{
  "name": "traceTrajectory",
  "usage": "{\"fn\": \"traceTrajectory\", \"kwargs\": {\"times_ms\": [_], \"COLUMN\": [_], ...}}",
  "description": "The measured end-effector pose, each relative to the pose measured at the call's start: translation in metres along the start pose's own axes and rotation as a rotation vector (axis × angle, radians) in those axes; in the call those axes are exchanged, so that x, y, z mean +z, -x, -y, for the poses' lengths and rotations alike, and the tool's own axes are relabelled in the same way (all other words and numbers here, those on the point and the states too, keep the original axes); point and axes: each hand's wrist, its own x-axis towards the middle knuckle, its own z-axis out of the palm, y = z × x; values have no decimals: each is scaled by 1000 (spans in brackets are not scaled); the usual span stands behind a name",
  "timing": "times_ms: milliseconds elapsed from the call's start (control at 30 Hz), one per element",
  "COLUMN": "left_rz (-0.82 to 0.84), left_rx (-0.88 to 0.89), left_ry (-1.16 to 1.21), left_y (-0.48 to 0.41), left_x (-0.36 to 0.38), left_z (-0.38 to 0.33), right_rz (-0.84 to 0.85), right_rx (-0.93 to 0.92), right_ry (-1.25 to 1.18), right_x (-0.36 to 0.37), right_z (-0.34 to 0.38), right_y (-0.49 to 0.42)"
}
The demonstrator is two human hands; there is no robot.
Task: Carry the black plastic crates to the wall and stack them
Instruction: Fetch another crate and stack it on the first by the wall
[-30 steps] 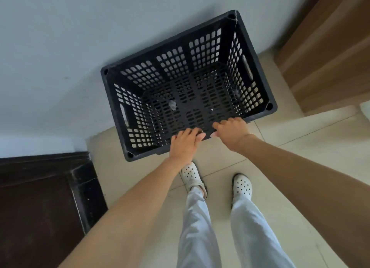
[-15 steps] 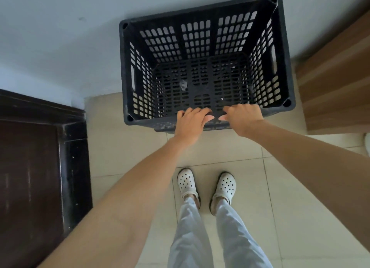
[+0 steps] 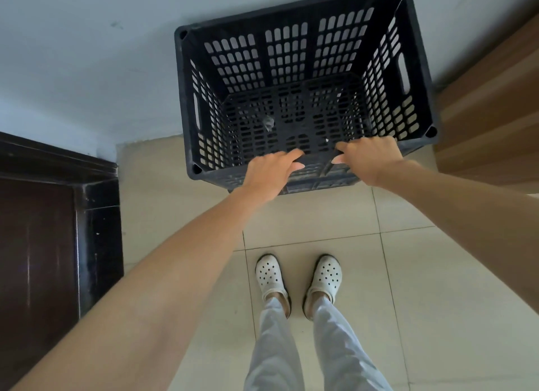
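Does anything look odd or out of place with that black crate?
Only a small thing: a crumpled grey scrap lies on the slotted bottom of the crate, left of centre, with a tiny white speck nearer the right hand. What they are is too small to tell. The crate itself looks whole.

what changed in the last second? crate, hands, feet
The black plastic crate swung from skewed to square with the wall and went forward, away from the white shoes, which now stand side by side. Nothing was taken hold of or let go: the left hand and right hand grip its near rim as before.
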Motion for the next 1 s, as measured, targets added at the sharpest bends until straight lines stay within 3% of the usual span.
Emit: {"fn": "traceTrajectory", "kwargs": {"times_ms": [500,667,800,1000], "left_rz": [80,168,206,127], "left_rx": [-69,-17,24,-6], "left_ry": [68,108,137,57], "left_y": [-8,-13,-22,-21], "left_x": [-7,-7,-2,8], "left_z": [-24,-12,-16,-28], "right_rz": [33,36,186,-2], "right_rx": [74,-34,-112,-118], "right_ry": [-15,-79,-211,-167], "right_x": [11,12,18,35], "right_z": [-16,-32,-57,-53], "right_y": [-7,-11,-20,-14]}}
